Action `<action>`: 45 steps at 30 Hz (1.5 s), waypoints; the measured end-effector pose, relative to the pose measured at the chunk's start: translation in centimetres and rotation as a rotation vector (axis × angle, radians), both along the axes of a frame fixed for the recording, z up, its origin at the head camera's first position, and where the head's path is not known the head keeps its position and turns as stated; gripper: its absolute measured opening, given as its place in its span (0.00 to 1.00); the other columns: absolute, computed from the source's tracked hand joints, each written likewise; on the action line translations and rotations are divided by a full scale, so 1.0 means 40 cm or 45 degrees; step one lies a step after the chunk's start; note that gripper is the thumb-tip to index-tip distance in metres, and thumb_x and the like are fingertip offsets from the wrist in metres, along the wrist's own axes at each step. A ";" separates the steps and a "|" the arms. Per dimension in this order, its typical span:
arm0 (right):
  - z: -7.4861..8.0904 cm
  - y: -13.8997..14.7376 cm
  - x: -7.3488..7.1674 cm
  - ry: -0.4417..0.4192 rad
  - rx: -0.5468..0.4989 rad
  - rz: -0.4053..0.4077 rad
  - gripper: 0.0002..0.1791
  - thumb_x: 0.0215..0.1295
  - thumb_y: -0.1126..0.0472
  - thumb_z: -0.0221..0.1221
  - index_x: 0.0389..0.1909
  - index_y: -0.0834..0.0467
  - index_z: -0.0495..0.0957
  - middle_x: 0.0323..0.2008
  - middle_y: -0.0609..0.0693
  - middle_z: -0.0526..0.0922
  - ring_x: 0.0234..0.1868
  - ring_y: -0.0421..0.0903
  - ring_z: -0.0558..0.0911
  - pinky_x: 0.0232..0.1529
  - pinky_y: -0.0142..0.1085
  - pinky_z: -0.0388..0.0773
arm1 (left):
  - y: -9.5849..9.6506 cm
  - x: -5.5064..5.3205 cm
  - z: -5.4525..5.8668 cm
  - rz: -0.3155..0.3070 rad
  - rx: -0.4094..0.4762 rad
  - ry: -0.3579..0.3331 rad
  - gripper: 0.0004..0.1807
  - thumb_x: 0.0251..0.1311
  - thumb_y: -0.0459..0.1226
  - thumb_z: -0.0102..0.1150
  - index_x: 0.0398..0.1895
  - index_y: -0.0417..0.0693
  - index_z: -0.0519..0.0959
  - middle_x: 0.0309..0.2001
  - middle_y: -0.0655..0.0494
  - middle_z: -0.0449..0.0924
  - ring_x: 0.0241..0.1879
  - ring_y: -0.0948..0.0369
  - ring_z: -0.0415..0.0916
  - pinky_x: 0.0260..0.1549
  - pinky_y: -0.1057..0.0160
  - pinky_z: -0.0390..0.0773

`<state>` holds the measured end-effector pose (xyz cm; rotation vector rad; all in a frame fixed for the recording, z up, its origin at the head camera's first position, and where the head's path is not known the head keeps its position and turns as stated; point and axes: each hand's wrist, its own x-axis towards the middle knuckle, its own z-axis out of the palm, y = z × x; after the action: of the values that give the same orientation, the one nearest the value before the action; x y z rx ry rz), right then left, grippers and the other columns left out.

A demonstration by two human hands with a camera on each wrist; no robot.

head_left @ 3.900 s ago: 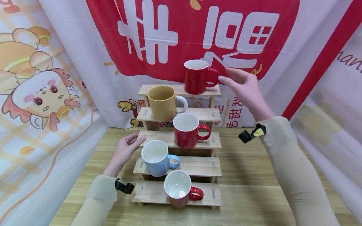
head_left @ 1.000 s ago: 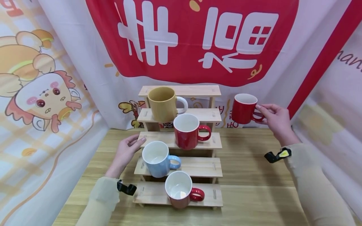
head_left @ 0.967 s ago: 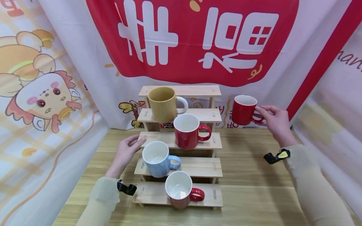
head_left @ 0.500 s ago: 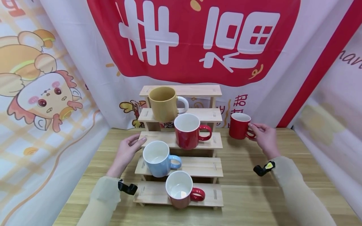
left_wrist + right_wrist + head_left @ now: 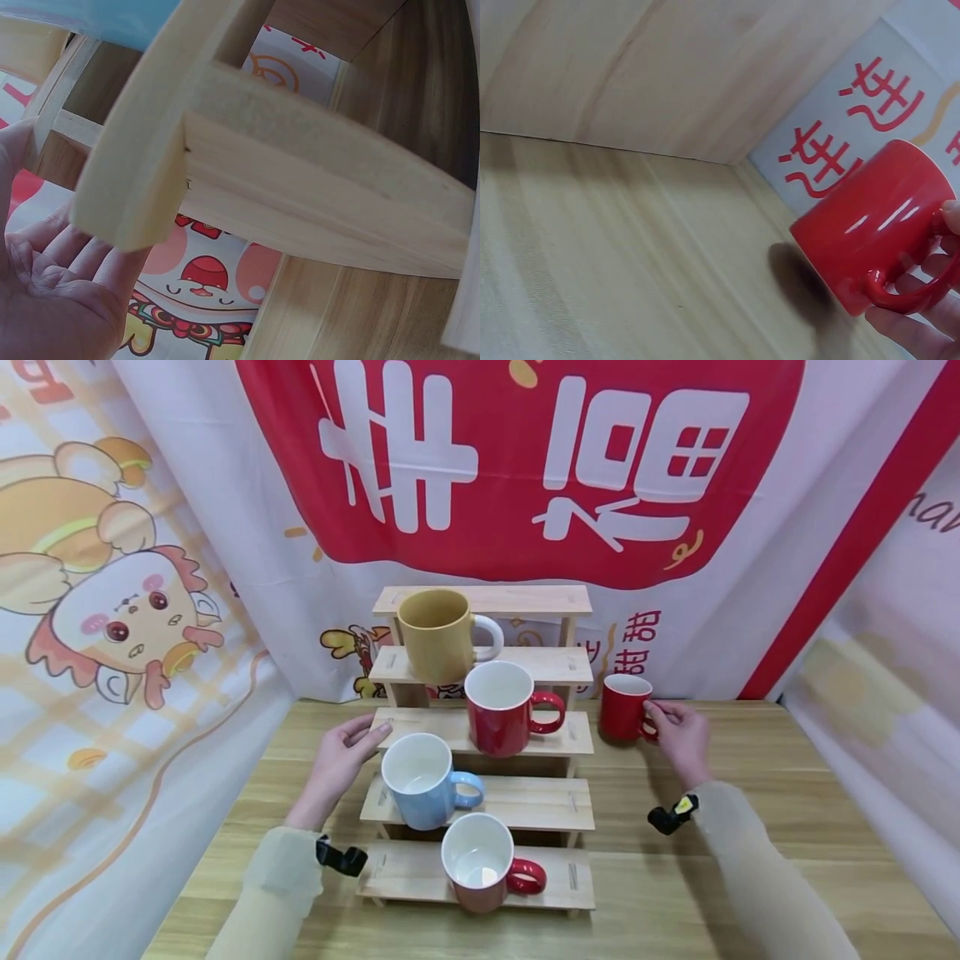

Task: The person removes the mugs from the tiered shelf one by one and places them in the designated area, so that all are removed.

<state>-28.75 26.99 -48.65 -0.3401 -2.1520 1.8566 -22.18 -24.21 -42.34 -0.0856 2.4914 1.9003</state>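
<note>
My right hand (image 5: 680, 739) pinches the handle of a red mug (image 5: 624, 710), white inside, upright to the right of a stepped wooden rack (image 5: 525, 802). In the right wrist view that red mug (image 5: 877, 225) is close over the tabletop, its shadow beside its base. My left hand (image 5: 339, 768) grips the left end of the rack's middle step, thumb on top. In the left wrist view the left hand (image 5: 67, 292) reaches behind the end of a wooden step (image 5: 135, 165). On the rack stand a yellow mug (image 5: 437, 647), a second red mug (image 5: 497, 722), a light blue mug (image 5: 422, 789) and a third red-handled mug (image 5: 477, 877).
The rack's top step (image 5: 517, 600) bears no mug. A wood-grain table (image 5: 637, 893) lies under everything. Printed cloths hang around it, with a red banner (image 5: 510, 468) at the back and a cartoon-printed cloth (image 5: 112, 627) at the left.
The red mug has been taken by its handle from the top step, carried right, then lowered and brought back leftward beside the rack. The left hand keeps its place.
</note>
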 end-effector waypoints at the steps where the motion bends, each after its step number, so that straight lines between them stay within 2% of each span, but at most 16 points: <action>1: -0.002 -0.004 0.000 -0.002 0.003 -0.010 0.22 0.72 0.55 0.63 0.55 0.71 0.80 0.53 0.68 0.82 0.45 0.44 0.87 0.38 0.40 0.87 | 0.000 0.000 0.000 -0.002 0.001 0.000 0.43 0.67 0.55 0.64 0.74 0.35 0.64 0.66 0.37 0.73 0.65 0.47 0.72 0.61 0.55 0.76; 6: -0.003 -0.022 0.002 0.019 0.017 -0.022 0.23 0.71 0.54 0.65 0.55 0.70 0.81 0.50 0.66 0.84 0.43 0.44 0.88 0.39 0.41 0.86 | -0.001 0.000 0.004 0.000 -0.013 0.009 0.43 0.68 0.56 0.63 0.74 0.35 0.64 0.66 0.37 0.73 0.65 0.47 0.72 0.61 0.56 0.76; 14: -0.007 -0.040 0.035 -0.025 0.219 -0.052 0.23 0.67 0.52 0.69 0.48 0.70 0.85 0.43 0.66 0.87 0.37 0.44 0.88 0.36 0.40 0.87 | -0.005 0.000 0.006 0.002 -0.021 -0.005 0.43 0.68 0.56 0.63 0.74 0.36 0.64 0.67 0.37 0.72 0.65 0.47 0.71 0.61 0.56 0.75; 22: -0.024 -0.053 0.070 -0.077 0.208 0.009 0.23 0.67 0.51 0.69 0.47 0.70 0.85 0.43 0.65 0.87 0.41 0.51 0.88 0.39 0.42 0.87 | -0.004 0.003 0.003 -0.004 -0.002 -0.012 0.43 0.68 0.55 0.63 0.75 0.36 0.63 0.67 0.37 0.71 0.66 0.47 0.70 0.61 0.55 0.75; 26: -0.025 -0.059 0.076 -0.083 0.177 0.012 0.23 0.67 0.52 0.69 0.47 0.70 0.85 0.43 0.65 0.87 0.40 0.52 0.88 0.40 0.44 0.87 | -0.002 0.005 0.001 -0.005 0.002 -0.017 0.43 0.68 0.55 0.63 0.75 0.36 0.63 0.67 0.37 0.72 0.66 0.47 0.71 0.61 0.55 0.75; 31: -0.021 -0.065 0.083 -0.094 0.196 -0.004 0.23 0.67 0.52 0.69 0.47 0.70 0.85 0.41 0.64 0.87 0.39 0.49 0.88 0.39 0.43 0.87 | 0.001 0.004 -0.001 -0.004 -0.003 -0.004 0.43 0.68 0.56 0.63 0.74 0.35 0.64 0.66 0.36 0.73 0.65 0.46 0.71 0.61 0.55 0.76; 45: -0.021 -0.074 0.095 -0.110 0.223 -0.004 0.23 0.65 0.49 0.70 0.45 0.67 0.86 0.41 0.63 0.88 0.40 0.55 0.88 0.37 0.41 0.88 | 0.007 -0.001 -0.005 0.014 -0.005 0.068 0.39 0.69 0.51 0.63 0.70 0.31 0.67 0.62 0.34 0.76 0.60 0.48 0.75 0.59 0.53 0.77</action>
<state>-24.94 24.03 -49.48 -0.3914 -2.3498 1.6645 -22.23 -23.93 -42.53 -0.0500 2.5337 1.9270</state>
